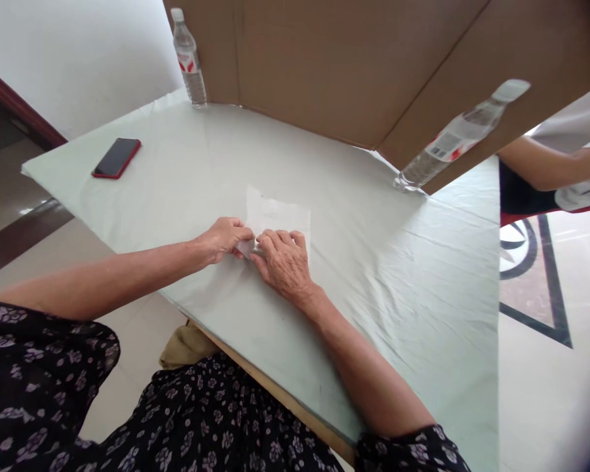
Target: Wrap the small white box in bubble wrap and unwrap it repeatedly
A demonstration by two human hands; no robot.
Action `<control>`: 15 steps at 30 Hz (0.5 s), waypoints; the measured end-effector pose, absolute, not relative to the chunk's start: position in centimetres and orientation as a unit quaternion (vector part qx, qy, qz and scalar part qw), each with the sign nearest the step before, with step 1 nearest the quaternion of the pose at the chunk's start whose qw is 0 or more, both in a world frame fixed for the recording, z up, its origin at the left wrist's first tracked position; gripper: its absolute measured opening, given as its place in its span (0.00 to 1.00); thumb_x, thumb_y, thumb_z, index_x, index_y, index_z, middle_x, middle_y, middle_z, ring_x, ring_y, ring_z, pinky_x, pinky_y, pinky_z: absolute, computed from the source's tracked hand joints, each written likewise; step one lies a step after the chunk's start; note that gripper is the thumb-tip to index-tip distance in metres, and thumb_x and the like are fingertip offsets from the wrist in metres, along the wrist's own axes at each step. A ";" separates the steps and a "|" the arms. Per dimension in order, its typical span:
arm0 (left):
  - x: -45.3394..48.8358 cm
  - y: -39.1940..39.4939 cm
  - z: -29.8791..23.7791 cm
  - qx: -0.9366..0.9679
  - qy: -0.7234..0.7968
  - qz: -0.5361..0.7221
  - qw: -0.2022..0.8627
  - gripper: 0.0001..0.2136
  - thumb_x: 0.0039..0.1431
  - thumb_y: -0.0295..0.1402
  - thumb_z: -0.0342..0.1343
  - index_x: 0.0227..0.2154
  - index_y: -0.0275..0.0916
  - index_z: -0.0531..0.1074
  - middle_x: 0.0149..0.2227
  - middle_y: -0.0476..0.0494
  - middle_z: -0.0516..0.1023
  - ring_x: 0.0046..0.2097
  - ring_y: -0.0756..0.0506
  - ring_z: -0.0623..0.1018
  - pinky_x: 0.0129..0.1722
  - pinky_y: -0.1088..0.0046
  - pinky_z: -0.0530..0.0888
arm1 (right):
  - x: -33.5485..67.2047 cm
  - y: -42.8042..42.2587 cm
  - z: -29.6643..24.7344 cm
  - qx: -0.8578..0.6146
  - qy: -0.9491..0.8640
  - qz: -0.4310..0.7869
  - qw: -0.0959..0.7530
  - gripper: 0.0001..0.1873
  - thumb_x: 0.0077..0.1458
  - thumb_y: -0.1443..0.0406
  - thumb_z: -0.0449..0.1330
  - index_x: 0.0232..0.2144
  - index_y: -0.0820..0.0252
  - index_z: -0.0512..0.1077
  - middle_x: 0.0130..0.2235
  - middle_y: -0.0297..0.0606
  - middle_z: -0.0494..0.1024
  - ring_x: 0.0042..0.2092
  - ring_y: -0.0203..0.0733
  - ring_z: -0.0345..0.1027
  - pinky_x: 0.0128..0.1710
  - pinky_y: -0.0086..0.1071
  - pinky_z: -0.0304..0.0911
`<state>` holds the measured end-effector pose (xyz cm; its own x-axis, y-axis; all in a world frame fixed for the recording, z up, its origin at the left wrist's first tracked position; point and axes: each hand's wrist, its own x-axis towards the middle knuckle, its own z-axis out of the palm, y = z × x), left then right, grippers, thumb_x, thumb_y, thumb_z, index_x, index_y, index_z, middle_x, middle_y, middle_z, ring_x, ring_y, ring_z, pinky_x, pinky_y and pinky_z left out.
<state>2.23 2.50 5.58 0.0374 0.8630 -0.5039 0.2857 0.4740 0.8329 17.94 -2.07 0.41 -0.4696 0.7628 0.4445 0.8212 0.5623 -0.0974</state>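
Note:
A thin white sheet of paper lies on the pale green table cover in front of me. My left hand pinches the sheet's near corner with its fingers curled together. My right hand rests palm down on the near edge of the paper, fingers bent and pressing it where the two hands meet. The near part of the sheet is hidden under my hands.
A red-cased phone lies at the far left of the table. One water bottle stands at the back; another at the right before a cardboard screen. Another person's arm shows at the far right.

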 end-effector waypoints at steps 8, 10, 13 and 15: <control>2.0 2.5 7.5 0.456 0.583 0.234 0.630 0.04 0.46 0.22 0.56 0.25 0.34 0.74 0.25 0.46 0.75 0.28 0.50 0.76 0.32 0.69 0.79 | 18.5 -2.1 1.1 -0.448 -0.852 -0.037 0.268 0.10 0.66 0.67 0.52 0.34 0.58 0.71 0.39 0.38 0.82 0.40 0.44 0.67 0.48 0.42 0.51; 1.8 2.4 7.5 0.490 0.579 0.221 0.613 0.08 0.44 0.22 0.56 0.29 0.33 0.76 0.28 0.45 0.77 0.30 0.49 0.77 0.36 0.67 0.80 | 18.8 -2.1 1.2 -0.445 -0.852 -0.024 0.276 0.11 0.66 0.69 0.51 0.33 0.58 0.71 0.39 0.38 0.83 0.39 0.43 0.68 0.49 0.41 0.52; 1.6 2.0 6.5 0.624 0.559 0.191 0.511 0.10 0.46 0.25 0.55 0.33 0.36 0.77 0.29 0.46 0.77 0.31 0.47 0.77 0.36 0.66 0.79 | 19.1 -2.0 1.3 -0.443 -0.850 -0.010 0.284 0.11 0.65 0.69 0.51 0.33 0.59 0.72 0.39 0.38 0.84 0.38 0.43 0.69 0.48 0.40 0.53; 1.6 1.8 5.5 0.730 0.530 0.192 0.386 0.09 0.49 0.28 0.56 0.34 0.37 0.77 0.32 0.45 0.77 0.35 0.45 0.78 0.39 0.65 0.78 | 19.2 -2.0 1.3 -0.440 -0.849 0.000 0.293 0.11 0.64 0.70 0.52 0.33 0.59 0.72 0.39 0.38 0.84 0.38 0.42 0.70 0.47 0.40 0.55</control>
<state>1.63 1.77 5.45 0.3643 0.9224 -0.1283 0.6261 -0.1406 0.7670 19.22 -1.96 1.25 -0.4404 0.7473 0.4976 0.7468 0.6125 -0.2591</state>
